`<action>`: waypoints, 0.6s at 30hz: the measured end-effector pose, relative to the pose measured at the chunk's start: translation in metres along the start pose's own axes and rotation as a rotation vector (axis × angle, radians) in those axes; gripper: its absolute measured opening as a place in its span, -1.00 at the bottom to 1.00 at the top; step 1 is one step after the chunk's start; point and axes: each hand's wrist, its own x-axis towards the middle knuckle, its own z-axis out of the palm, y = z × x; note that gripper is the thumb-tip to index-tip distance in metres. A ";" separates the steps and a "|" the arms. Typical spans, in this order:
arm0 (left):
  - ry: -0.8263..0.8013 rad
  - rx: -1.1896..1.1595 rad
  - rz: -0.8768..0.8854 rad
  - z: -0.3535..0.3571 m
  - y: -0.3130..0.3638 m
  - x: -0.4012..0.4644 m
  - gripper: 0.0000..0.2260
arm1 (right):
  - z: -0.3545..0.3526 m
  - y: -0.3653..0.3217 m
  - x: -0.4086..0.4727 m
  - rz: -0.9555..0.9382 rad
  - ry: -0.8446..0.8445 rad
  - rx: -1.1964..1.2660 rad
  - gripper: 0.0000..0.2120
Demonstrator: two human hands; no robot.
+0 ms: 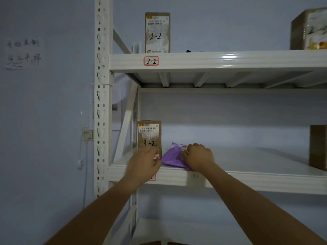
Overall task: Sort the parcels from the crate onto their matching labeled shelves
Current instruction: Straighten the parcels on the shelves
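A purple soft parcel [172, 159] lies at the front of the middle shelf [247, 179]. My right hand [199, 156] grips its right side, fingers curled over its label. My left hand [144, 164] hovers at the parcel's left edge with loosely curled fingers, in front of a brown box marked 3-2 [149, 134] that stands upright at the shelf's left end. That hand hides most of the shelf's red-framed label [152, 177]. On the upper shelf [212, 61], above a tag reading 2-2 [151, 61], stands a brown box marked 2-2 [157, 32].
A white slotted upright [102, 103] frames the rack's left side. More brown boxes sit at the right end of the upper shelf [309, 29] and of the middle shelf [318, 147]. A wall socket with a cord [88, 134] hangs left of the rack.
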 end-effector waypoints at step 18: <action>-0.404 -0.020 -0.064 0.044 0.051 0.016 -0.58 | 0.012 0.059 -0.004 0.049 -0.308 0.104 -0.59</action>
